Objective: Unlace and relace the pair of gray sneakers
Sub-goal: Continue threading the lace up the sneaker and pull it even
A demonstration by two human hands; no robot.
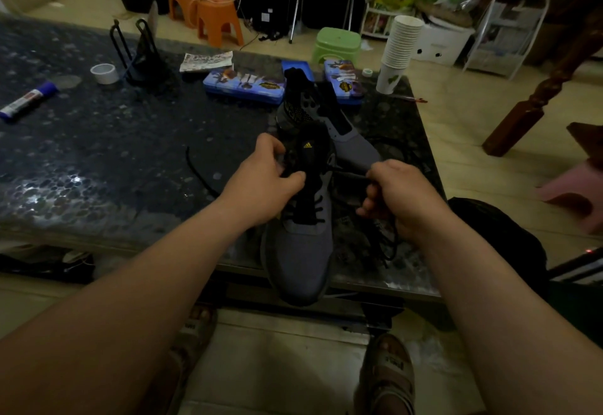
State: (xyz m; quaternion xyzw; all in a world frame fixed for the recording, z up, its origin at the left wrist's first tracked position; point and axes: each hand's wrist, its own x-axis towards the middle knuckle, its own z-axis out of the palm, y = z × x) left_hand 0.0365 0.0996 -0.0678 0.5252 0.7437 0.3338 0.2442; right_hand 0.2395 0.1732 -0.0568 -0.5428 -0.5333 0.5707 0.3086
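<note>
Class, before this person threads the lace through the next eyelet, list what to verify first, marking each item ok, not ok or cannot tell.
1. Left hand holds the near sneaker at its tongue: ok.
2. Right hand grips the lace: ok.
3. Near sneaker fully on the table: not ok, its toe hangs over the edge.
4. Lower eyelets laced: ok, crossings show.
5. Lace free of knots: cannot tell, too dark.
6. Other sneaker out of the way: ok, it lies behind.
</note>
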